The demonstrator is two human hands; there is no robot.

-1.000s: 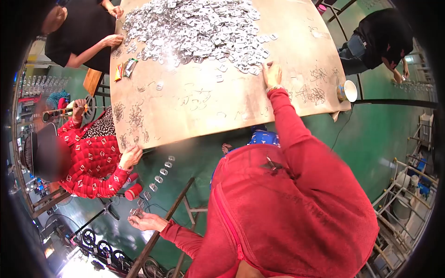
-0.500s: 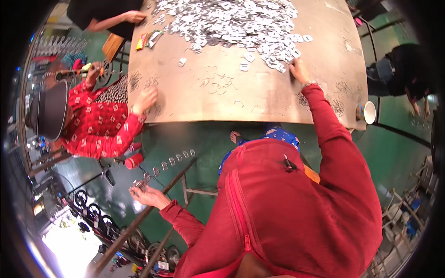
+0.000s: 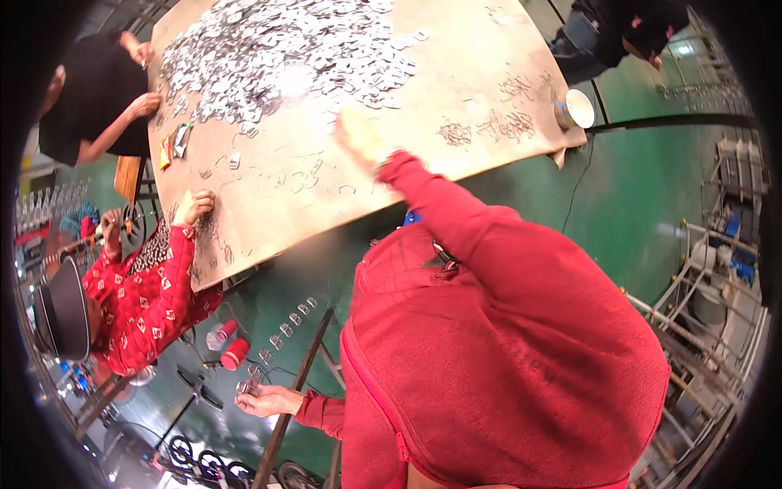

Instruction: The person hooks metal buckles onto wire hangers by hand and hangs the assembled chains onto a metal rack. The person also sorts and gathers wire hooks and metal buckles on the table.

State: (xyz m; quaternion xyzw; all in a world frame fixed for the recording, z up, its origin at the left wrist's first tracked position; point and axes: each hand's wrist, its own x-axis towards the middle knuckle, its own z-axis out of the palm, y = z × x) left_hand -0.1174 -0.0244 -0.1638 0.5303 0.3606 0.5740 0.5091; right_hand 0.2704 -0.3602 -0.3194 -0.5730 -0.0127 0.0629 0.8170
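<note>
At the lower left, away from the table, my left hand (image 3: 270,401) is turned palm up, its fingers closed around a small metal buckle (image 3: 246,386). That piece is at the near end of a line of similar metal buckles (image 3: 277,341) strung out across the view. Over the cardboard-covered table (image 3: 423,163), my right hand (image 3: 358,137) is stretched out just below a big pile of flat silvery metal pieces (image 3: 285,53). Motion and glare smear its fingers, so any piece in them cannot be made out.
A person in a patterned red top (image 3: 147,301) sits at the left with a hand on the table edge. Another in black (image 3: 102,98) works beyond. Thin wire bits (image 3: 497,126) and a tub (image 3: 579,109) are at the right. A metal rail (image 3: 297,383) runs beside my left arm.
My view has turned, so the table appears tilted and shifted left. My right hand has come away from the pile's right edge, moving left. My left hand stays at the line of buckles.
</note>
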